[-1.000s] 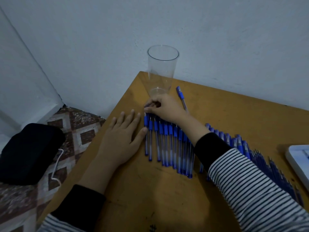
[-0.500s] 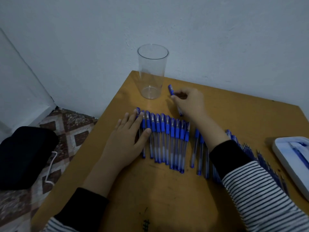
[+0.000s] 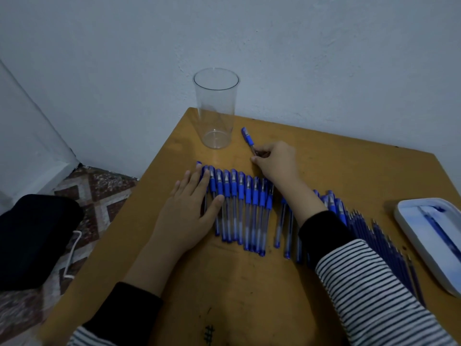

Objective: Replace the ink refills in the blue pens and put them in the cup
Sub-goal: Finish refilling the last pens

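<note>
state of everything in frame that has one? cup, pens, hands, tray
cup: upright, empty.
lone pen: capped, beside the cup, barrel pinched by the right hand.
pen row: capped, lying side by side on the table.
left hand: flat, resting on the row's left end.
refills: loose, lined up right of the pens.
tray: at the table's right edge, blue contents unclear.

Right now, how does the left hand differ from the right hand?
The left hand lies flat, fingers straight, on the row of pens; the right hand curls its fingers around a single pen near the cup. The left hand is nearer the person; the right hand reaches farther. Both show dark cuffs.
</note>
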